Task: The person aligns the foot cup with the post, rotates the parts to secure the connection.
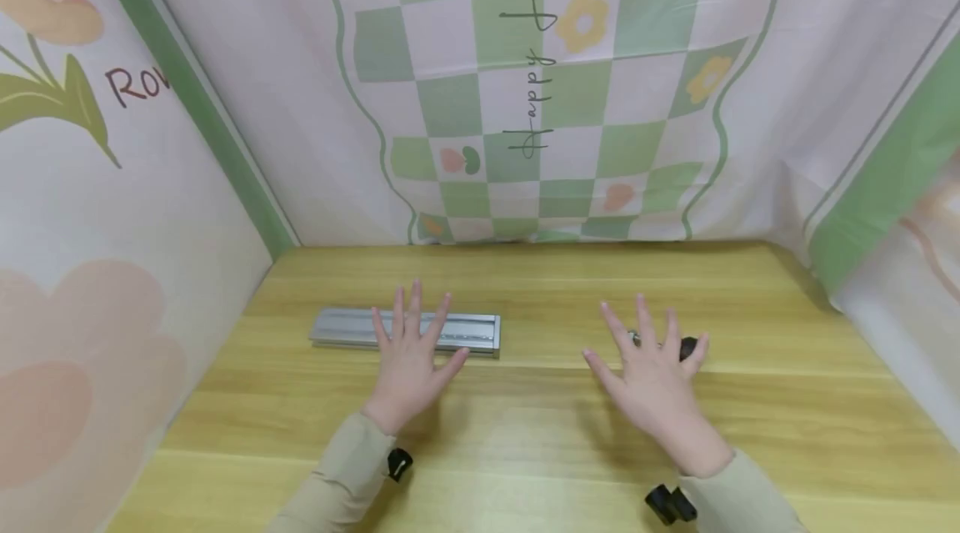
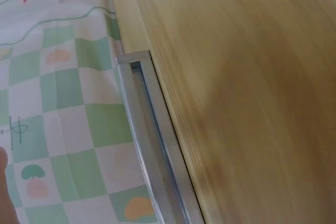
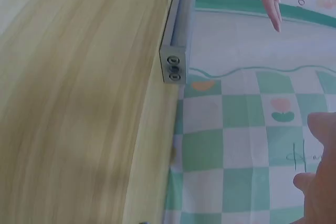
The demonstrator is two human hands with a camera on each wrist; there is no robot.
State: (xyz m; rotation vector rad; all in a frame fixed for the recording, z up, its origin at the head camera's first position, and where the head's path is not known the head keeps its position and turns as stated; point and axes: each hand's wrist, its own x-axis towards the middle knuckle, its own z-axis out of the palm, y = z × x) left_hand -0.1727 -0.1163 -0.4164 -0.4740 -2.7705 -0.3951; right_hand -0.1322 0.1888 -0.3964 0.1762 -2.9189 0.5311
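My left hand, fingers spread wide, hovers over a silver metal rail that lies lengthwise across the table. A long slot runs along the rail in the left wrist view, and its end plate carries round screw heads in the right wrist view. On the other side, my right hand is spread as well, above a small tool with a black rounded end and a shiny metal tip. Its middle is hidden under the fingers. Neither hand grips anything.
Both things lie on a wood-grain table, toward its back half. Behind it hangs a green-and-white checked curtain, with more printed cloth at left and right. Black devices hang at the wrists below the beige sleeves.
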